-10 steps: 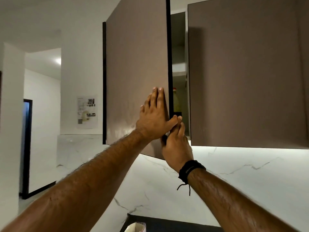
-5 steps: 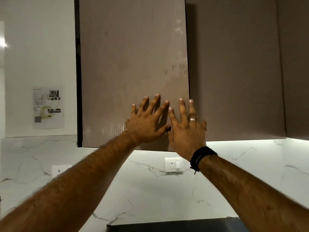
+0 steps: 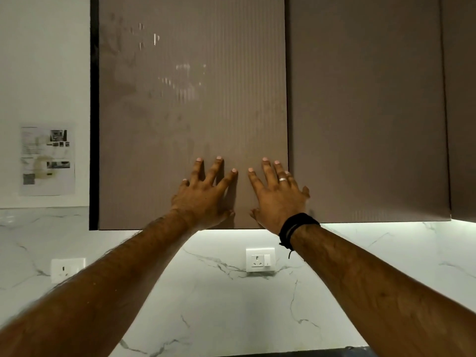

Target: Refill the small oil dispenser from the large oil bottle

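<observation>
Neither the small oil dispenser nor the large oil bottle is in view. A brown wall cabinet door [image 3: 190,99] fills the upper middle and sits flush with its neighbour. My left hand [image 3: 206,197] lies flat on the door's lower part with its fingers spread. My right hand [image 3: 278,197], with a ring and a black wrist band, lies flat beside it near the door's right edge. Both hands hold nothing.
A second brown cabinet door [image 3: 365,106] hangs to the right. Below is a white marble backsplash [image 3: 219,305] with a wall socket [image 3: 260,260] in the middle and another socket [image 3: 67,269] at the left. A paper sheet [image 3: 47,161] is stuck on the left wall.
The cabinet door, ajar a second ago with shelves showing, is now closed flush. Both hands went from its edge to lying flat on its face.
</observation>
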